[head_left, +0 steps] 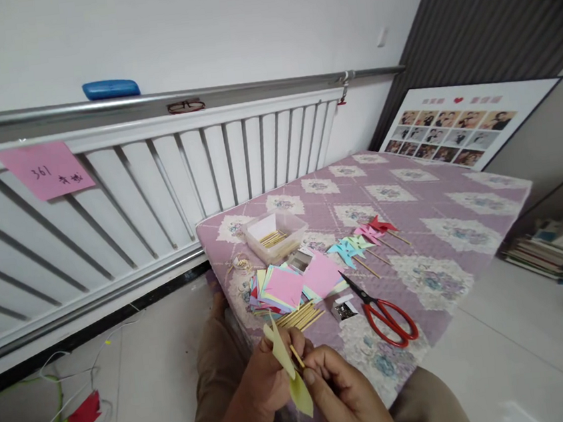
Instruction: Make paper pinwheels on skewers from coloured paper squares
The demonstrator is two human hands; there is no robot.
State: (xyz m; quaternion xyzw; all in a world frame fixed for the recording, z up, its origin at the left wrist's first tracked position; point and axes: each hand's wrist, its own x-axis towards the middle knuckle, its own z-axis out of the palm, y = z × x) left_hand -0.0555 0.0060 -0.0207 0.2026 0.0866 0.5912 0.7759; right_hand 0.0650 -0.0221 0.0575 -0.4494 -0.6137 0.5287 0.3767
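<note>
Between my two hands is a yellow paper pinwheel (281, 353), its folded blades standing up edge-on to me. My left hand (271, 373) grips the paper with closed fingers. Fingers of my right hand (337, 386) pinch at a short wooden stick (297, 356) beside the paper; whether stick and paper are joined is hidden. Just beyond the hands lie loose wooden sticks (300, 316) and a stack of coloured paper squares (279, 286). To the right are a small box of metal pins (345, 310) and red-handled scissors (386, 321).
A clear plastic box (277, 235) holding sticks stands on the flowered tablecloth (417, 227). Several finished pinwheels (350, 249) lie behind the scissors. A white radiator (236, 159) runs along the wall, and a photo board (458, 125) leans at the far right.
</note>
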